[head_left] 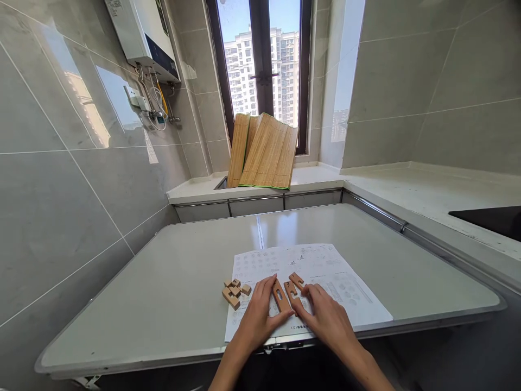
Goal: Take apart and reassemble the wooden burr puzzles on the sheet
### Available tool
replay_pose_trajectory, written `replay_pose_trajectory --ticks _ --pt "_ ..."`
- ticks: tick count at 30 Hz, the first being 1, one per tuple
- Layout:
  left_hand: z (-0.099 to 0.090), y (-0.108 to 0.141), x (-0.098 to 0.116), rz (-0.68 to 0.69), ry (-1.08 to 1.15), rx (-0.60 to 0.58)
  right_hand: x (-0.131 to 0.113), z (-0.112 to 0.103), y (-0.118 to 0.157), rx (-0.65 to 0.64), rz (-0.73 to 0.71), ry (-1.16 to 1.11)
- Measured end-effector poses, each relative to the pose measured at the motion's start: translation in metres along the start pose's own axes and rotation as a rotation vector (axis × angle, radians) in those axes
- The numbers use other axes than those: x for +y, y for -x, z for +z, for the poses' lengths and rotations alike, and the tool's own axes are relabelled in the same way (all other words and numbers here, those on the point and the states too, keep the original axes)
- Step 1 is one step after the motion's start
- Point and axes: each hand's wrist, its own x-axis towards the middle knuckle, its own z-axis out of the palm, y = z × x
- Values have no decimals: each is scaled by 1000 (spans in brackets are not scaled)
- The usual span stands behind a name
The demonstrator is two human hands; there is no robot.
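A flat wooden puzzle piece with a long slot [280, 302] lies on the printed sheet [260, 262], and my left hand [259, 314] has its fingers and thumb closed around it. Just right of it is a notched wooden puzzle piece [290, 289], its near end touched by the thumb of my right hand [329, 317]. The curled fingers of that hand reach a shorter notched wooden piece [296, 279] farther back. Fingertips partly cover both notched pieces. Left of my hands, several small wooden blocks [233, 299] sit in a cluster at the sheet's left edge.
The pale folding table [163, 293] has a seam across its middle. Behind it runs a white counter [317, 175] with a folded bamboo mat [268, 155] leaning by the window. A metal rail [378, 212] borders the table's right side. A water heater [144, 38] hangs on the left wall.
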Motion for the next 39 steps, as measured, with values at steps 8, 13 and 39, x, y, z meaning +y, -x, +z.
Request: replay_pose_trajectory --ticks 8,13,39 --pt "-3 1 4 42 -6 81 -14 5 -5 -110 28 122" --pt "-4 2 5 19 32 116 -15 5 -1 -86 -6 80" --pt "-5 4 3 -68 337 167 -7 24 -13 -322 246 -1275"
